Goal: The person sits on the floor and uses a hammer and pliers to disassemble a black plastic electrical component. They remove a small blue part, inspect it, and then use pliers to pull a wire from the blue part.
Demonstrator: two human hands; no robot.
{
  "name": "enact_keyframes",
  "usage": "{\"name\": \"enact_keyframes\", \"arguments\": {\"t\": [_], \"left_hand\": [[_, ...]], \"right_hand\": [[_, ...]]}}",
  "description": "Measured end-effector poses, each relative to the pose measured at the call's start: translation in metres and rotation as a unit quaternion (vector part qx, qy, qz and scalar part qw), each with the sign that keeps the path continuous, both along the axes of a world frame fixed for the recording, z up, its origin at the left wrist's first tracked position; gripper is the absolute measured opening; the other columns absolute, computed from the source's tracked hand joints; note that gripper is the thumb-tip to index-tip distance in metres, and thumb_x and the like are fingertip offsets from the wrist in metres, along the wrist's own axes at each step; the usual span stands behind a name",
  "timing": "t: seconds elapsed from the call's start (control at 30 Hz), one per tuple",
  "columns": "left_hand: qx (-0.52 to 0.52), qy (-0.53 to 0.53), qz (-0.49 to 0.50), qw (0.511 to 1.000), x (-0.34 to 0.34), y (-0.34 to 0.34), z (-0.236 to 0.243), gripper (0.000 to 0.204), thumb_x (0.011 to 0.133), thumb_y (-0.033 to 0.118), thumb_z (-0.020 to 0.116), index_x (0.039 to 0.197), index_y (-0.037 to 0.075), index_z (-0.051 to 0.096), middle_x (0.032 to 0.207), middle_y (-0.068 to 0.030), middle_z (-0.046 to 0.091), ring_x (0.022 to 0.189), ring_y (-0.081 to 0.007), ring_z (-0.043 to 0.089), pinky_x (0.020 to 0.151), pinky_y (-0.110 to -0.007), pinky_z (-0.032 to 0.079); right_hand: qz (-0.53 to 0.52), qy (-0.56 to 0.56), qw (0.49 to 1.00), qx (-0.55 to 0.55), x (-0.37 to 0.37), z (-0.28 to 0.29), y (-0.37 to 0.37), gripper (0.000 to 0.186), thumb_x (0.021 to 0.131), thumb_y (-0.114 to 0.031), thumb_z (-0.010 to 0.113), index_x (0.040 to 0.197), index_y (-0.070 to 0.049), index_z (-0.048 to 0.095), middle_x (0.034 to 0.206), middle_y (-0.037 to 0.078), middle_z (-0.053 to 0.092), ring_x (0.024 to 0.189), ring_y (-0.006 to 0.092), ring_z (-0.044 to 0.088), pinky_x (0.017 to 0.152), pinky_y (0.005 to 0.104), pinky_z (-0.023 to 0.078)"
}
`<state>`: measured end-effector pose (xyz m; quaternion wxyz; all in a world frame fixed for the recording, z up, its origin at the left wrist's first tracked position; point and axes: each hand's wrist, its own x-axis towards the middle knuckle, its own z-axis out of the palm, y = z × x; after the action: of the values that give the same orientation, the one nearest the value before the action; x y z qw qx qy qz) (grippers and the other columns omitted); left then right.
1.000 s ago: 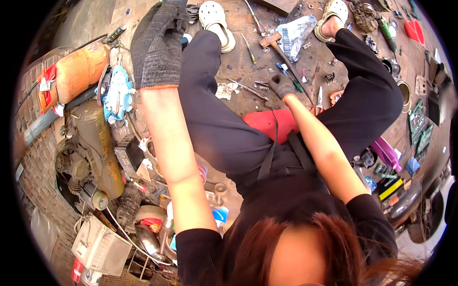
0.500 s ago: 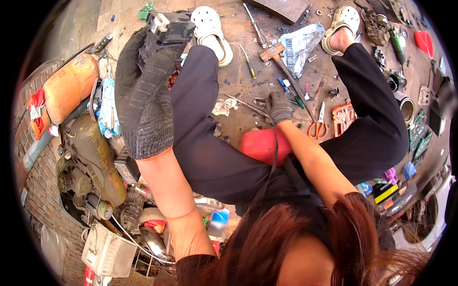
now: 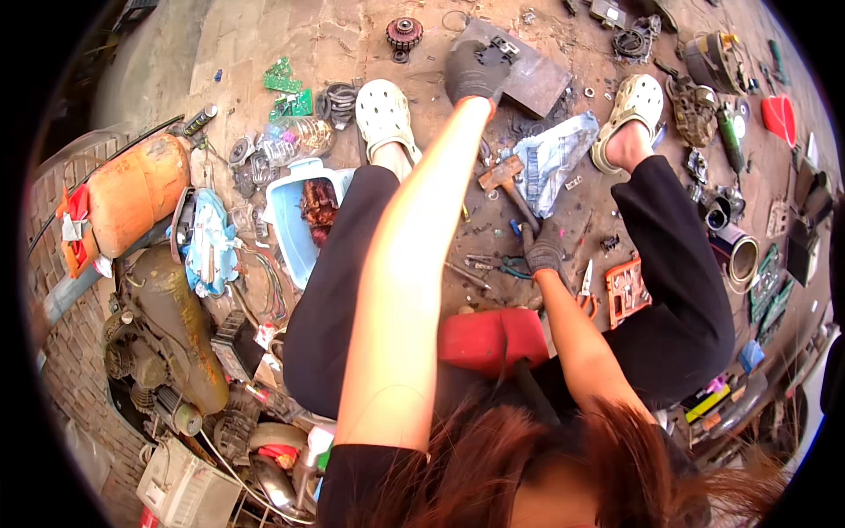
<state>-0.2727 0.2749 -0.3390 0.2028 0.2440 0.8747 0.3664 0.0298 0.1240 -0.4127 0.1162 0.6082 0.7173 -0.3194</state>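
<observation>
1. Hammer (image 3: pixel 500 173) is laid on the floor (image 3: pixel 343 35), with its head pointed away from the body and its handle run back toward it.
2. Right hand (image 3: pixel 545 251), gloved in grey, is closed around the hammer's handle, whose near end is hidden by the glove.
3. Left hand (image 3: pixel 475 75), also gloved, is stretched out beyond the hammer. Black part (image 3: pixel 503 48) with shiny metal pieces is seen at its fingers; since they are mostly hidden, whether they are closed on it cannot be told.
4. Slab (image 3: pixel 543 84), dark and flat, is placed beyond the hammer, just beside the left hand and the black part.
5. Denim cloth (image 3: pixel 556 158) is spread just to the right of the hammer's head.
6. Pliers (image 3: pixel 513 267) are left nearer the body than the hammer's head; scissors (image 3: pixel 587 278) and an orange case (image 3: pixel 627 290) are set to the right of the handle.
7. Red box (image 3: pixel 488 341) is positioned between the hammer and the body.
8. Blue basin (image 3: pixel 290 216) is stood well left of the hammer, with reddish-brown pieces (image 3: pixel 319 208) held inside.
</observation>
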Motion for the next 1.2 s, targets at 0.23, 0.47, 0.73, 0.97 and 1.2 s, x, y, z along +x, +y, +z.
{"name": "enact_keyframes", "arguments": {"t": [0.23, 0.47, 0.73, 0.97, 1.2], "left_hand": [[-0.083, 0.058, 0.018, 0.995, 0.047, 0.023, -0.04, 0.06, 0.059, 0.03, 0.078, 0.113, 0.014, 0.06, 0.115, -0.0149, 0.055, 0.11, -0.0332, 0.05, 0.093, -0.039, 0.043], [-0.168, 0.108, 0.125, 0.972, 0.058, -0.079, -0.064, 0.044, 0.076, 0.037, 0.068, 0.1, 0.004, 0.053, 0.101, -0.0215, 0.055, 0.095, -0.0389, 0.055, 0.079, -0.047, 0.046], [-0.333, -0.056, 0.027, 0.941, 0.065, -0.08, -0.069, 0.041, 0.076, 0.035, 0.067, 0.101, 0.004, 0.059, 0.103, -0.0181, 0.063, 0.093, -0.0334, 0.063, 0.077, -0.044, 0.051], [-0.233, -0.031, 0.182, 0.955, 0.065, -0.093, -0.034, 0.037, 0.074, 0.027, 0.066, 0.098, 0.002, 0.051, 0.097, -0.0217, 0.057, 0.081, -0.0368, 0.062, 0.069, -0.046, 0.051], [0.134, 0.004, 0.124, 0.983, 0.01, -0.109, 0.036, 0.025, 0.072, 0.008, 0.065, 0.092, -0.006, 0.062, 0.084, -0.02, 0.064, 0.075, -0.0285, 0.062, 0.069, -0.034, 0.048]], "right_hand": [[-0.05, -0.052, 0.995, -0.071, -0.012, 0.012, 0.01, 0.071, 0.075, -0.055, 0.062, 0.114, 0.004, 0.048, 0.103, 0.028, 0.06, 0.099, 0.0405, 0.058, 0.085, 0.0464, 0.046], [-0.116, -0.12, 0.979, -0.116, -0.043, 0.065, 0.034, 0.083, 0.066, -0.052, 0.071, 0.123, -0.001, 0.037, 0.101, 0.025, 0.063, 0.094, 0.0398, 0.062, 0.082, 0.0457, 0.047], [-0.24, 0.138, 0.957, -0.084, -0.037, 0.068, 0.021, 0.057, 0.073, -0.043, 0.069, 0.1, 0.006, 0.059, 0.082, 0.026, 0.061, 0.075, 0.0399, 0.059, 0.068, 0.0452, 0.046], [-0.508, 0.278, 0.717, -0.387, -0.036, 0.042, 0.051, 0.031, 0.083, -0.042, 0.065, 0.074, -0.015, 0.054, 0.057, -0.003, 0.047, 0.043, 0.0083, 0.039, 0.04, 0.0251, 0.029], [-0.481, 0.202, 0.794, -0.311, -0.02, 0.006, 0.052, 0.029, 0.082, -0.039, 0.067, 0.075, -0.014, 0.055, 0.057, -0.002, 0.048, 0.045, 0.0116, 0.045, 0.041, 0.0265, 0.034]]}}
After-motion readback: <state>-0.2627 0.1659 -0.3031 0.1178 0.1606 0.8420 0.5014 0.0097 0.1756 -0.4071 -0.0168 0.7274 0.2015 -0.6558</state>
